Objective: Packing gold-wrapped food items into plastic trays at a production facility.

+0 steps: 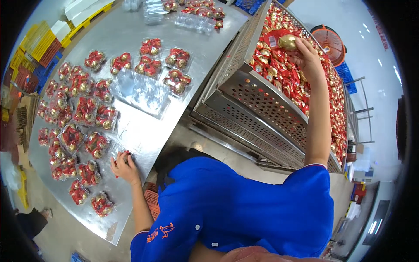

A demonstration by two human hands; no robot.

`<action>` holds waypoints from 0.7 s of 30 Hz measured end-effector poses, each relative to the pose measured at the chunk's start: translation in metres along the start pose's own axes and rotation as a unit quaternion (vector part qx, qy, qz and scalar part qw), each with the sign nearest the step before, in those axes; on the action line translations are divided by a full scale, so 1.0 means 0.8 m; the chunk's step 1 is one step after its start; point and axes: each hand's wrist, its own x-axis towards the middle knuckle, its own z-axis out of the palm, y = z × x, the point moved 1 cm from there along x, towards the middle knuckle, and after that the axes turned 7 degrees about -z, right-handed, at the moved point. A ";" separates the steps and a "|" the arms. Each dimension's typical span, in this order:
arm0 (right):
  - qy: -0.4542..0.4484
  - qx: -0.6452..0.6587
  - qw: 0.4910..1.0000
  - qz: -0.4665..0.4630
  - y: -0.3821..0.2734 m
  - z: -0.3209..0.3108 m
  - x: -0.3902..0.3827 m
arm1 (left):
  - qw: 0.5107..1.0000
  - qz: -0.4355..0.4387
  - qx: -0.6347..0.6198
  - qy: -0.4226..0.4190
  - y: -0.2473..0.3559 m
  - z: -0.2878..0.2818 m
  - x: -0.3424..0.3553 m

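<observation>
My right hand [307, 56] is raised over a perforated metal bin [266, 107], its fingers closed on a gold egg-shaped piece [287, 42] in a red wrapper. Below it, the bin is heaped with many of the same red-and-gold wrapped pieces [273, 72]. Low over the steel table [144, 139], my left hand [125, 169] has its fingers curled around something with red wrapper showing beside them; most of it is hidden. Clear plastic packs [97, 145] filled with red-and-gold pieces lie just beyond that hand. Farther up the table are clear, shiny plastic trays [142, 91].
More clear trays [194, 22] and wrapped pieces lie at the table's far end. Yellow and blue crates [41, 43] stand beyond its left side. An orange round basket [328, 43] is behind the bin. A red crate [152, 201] sits below the table edge by my left arm.
</observation>
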 end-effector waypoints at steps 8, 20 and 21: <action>-0.225 0.182 0.956 -0.057 0.010 0.115 -0.082 | 0.990 0.075 -0.105 -0.063 -0.005 -0.015 -0.001; -0.580 0.080 0.800 0.135 0.190 0.564 -0.184 | 0.981 0.105 -0.134 -0.088 -0.024 -0.031 0.002; -0.594 0.092 0.774 0.200 0.211 0.580 -0.185 | 0.979 0.112 -0.147 -0.084 -0.022 -0.033 0.002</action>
